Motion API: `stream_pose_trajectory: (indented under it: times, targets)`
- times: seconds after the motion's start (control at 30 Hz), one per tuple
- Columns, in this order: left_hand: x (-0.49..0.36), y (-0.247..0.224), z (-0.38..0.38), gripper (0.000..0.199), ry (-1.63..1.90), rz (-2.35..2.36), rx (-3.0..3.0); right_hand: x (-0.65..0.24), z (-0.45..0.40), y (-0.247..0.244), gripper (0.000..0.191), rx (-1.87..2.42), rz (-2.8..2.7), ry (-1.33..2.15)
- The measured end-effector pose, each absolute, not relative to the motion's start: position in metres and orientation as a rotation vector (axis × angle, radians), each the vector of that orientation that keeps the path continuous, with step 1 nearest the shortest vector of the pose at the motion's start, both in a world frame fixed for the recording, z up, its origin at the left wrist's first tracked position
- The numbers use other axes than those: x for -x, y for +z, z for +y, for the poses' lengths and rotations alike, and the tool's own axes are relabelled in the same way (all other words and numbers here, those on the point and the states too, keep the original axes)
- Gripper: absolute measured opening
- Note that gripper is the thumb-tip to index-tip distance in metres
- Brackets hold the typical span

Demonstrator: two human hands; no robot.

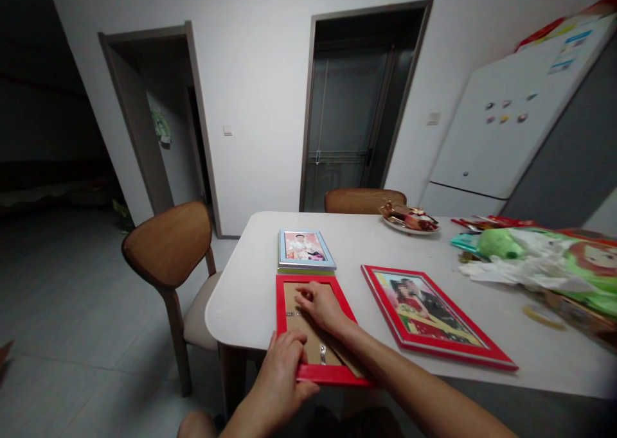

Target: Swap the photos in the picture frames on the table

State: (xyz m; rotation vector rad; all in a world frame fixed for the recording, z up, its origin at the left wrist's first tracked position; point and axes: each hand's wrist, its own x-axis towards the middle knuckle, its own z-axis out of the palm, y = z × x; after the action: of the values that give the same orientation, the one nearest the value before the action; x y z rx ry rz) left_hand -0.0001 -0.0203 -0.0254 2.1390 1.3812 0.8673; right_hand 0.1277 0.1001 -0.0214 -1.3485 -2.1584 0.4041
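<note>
A red picture frame [348,307] lies back side up at the table's near edge, its brown backing board [308,334] showing with small metal fittings. My left hand [285,368] grips the frame's near left corner, thumb below and fingers over the rim. Over the upper part of the backing is my right hand [321,304], its fingers bent and thumb and forefinger near each other; whether something small is between them cannot be made out. Just beyond lies a light blue frame [330,260] with a photo, face up. To the right rests another red frame [491,354] with a photo.
Plastic bags and white tissue [535,264] are piled at the table's right, with a roll of tape [544,318] beside them. A plate [409,228] of items sits at the far edge. Wooden chairs stand left [168,245] and behind [365,200] the white table [241,284].
</note>
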Motion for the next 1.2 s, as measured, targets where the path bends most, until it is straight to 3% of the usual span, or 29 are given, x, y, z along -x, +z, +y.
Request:
stream_pose_trajectory:
  times: [0.4,0.63,0.83,1.07,1.2]
  targets:
    - [-0.002,-0.025,-0.022,0.030,0.915,1.387,-2.117,-0.122,0.151,-0.032,0.029,1.703,-1.987,0.333]
    - [-0.004,-0.018,-0.025,0.025,0.823,1.469,-2.145,-0.127,0.149,-0.024,0.025,1.605,-1.945,0.355]
    - [-0.029,-0.020,-0.022,0.053,0.522,1.526,-2.309,-0.164,0.133,-0.009,0.027,1.434,-1.921,0.438]
    - [-0.032,-0.003,-0.021,0.046,0.489,1.567,-2.350,-0.214,0.097,-0.010,0.031,1.390,-1.707,0.633]
    - [-0.032,-0.002,-0.021,0.051,0.446,1.561,-2.372,-0.196,0.095,-0.006,0.027,1.401,-1.897,0.466]
